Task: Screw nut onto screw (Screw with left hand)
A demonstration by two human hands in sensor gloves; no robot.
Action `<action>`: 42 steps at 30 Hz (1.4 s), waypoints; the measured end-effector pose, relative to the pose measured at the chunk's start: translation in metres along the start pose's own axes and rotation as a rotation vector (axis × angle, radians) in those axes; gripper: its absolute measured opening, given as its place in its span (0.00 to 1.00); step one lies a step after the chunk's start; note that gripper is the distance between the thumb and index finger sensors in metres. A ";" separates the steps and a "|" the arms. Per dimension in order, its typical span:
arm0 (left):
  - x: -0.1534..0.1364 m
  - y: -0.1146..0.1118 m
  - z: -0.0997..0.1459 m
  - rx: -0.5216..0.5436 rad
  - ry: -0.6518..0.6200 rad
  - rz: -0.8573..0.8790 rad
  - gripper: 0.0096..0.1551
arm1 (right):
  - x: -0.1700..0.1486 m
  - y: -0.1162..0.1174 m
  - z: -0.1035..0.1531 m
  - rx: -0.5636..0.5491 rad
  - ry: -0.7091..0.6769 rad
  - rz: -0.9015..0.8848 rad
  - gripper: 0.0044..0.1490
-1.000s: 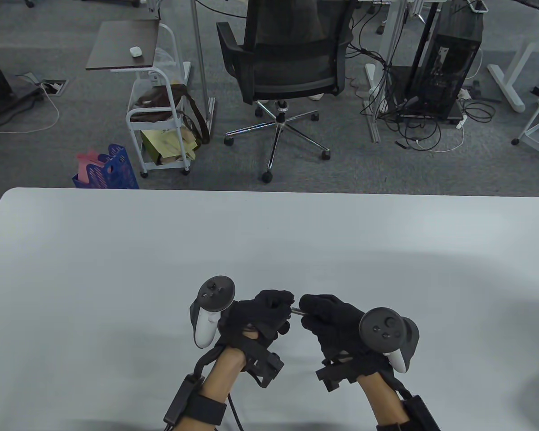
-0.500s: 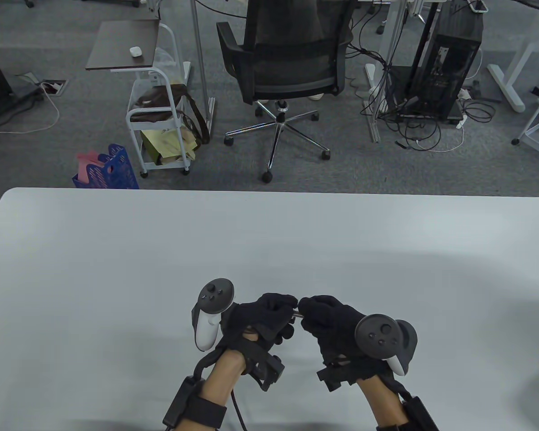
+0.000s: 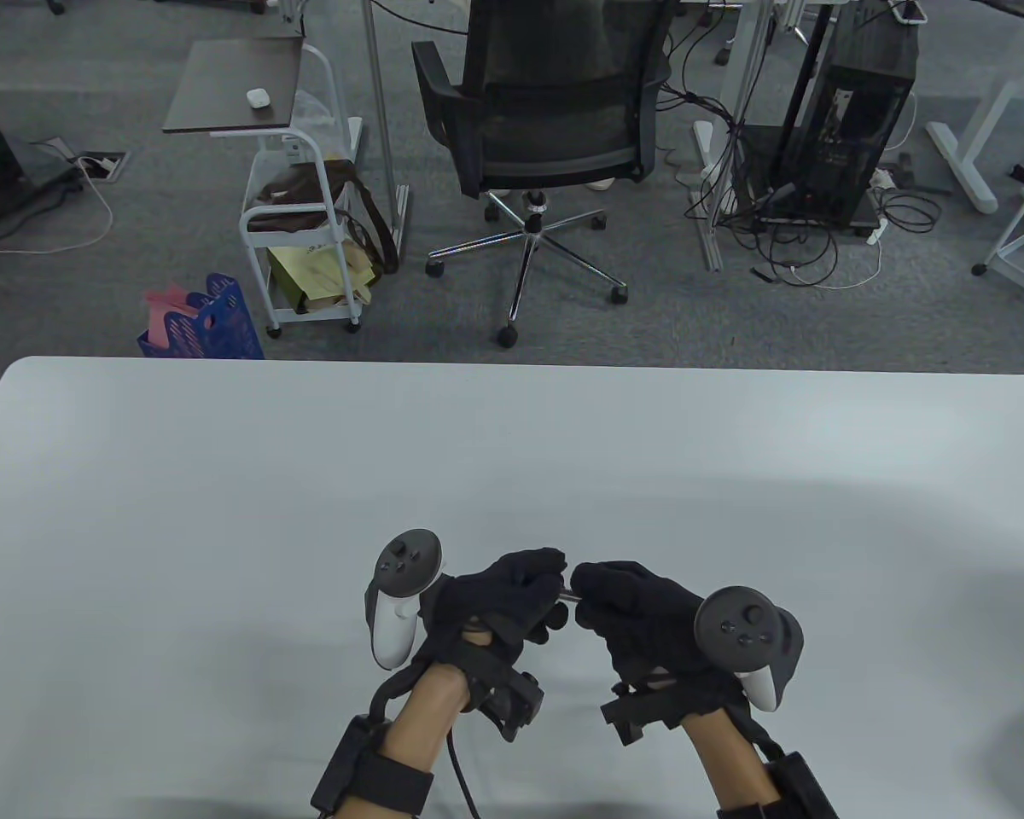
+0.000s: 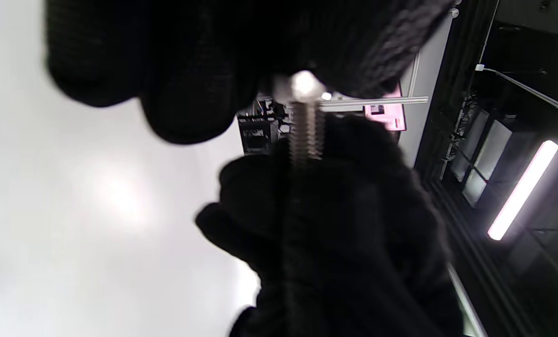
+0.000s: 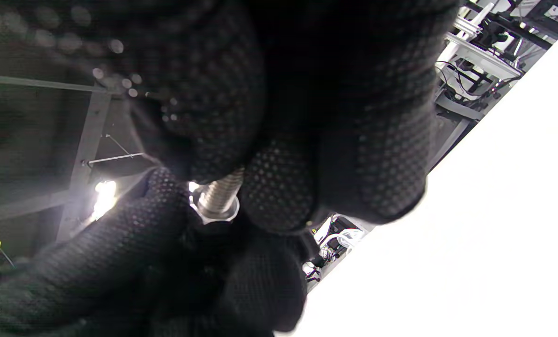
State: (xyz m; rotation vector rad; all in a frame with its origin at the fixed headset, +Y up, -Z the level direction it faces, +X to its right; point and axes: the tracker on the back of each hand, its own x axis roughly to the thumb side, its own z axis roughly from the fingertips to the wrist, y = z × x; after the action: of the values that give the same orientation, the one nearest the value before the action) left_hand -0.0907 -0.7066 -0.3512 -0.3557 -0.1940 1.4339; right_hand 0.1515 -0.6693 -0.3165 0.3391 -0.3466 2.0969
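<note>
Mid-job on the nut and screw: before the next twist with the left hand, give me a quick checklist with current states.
1. Right hand holds the screw by its shaft: ok.
2. Left hand has its grip on the nut: ok, fingertips sit around it.
3. Nut on the threads: ok, the shaft passes into it in the right wrist view.
4. Nut square, not cross-threaded: cannot tell.
5. Both hands raised above the table: ok.
6. Threads left to travel: cannot tell.

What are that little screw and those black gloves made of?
The screw looks like bare, shiny metal, probably steel: silvery threads catching the light. The gloves on the left hand and right hand look like knitted fabric; the fingers show a dotted weave.
</note>
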 end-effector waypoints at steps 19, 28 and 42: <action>0.002 -0.006 0.000 -0.107 -0.004 0.024 0.35 | -0.003 0.000 -0.001 0.009 0.019 -0.018 0.24; 0.000 -0.005 0.000 -0.052 0.048 -0.043 0.29 | -0.007 0.003 -0.001 0.023 0.029 0.002 0.24; -0.009 -0.005 0.000 -0.075 0.111 -0.043 0.36 | -0.007 0.010 -0.002 0.085 0.032 0.025 0.24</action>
State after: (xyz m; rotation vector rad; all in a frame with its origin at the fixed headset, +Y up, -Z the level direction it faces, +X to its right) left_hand -0.0874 -0.7159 -0.3492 -0.4889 -0.1643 1.3629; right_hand 0.1464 -0.6793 -0.3227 0.3530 -0.2442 2.1433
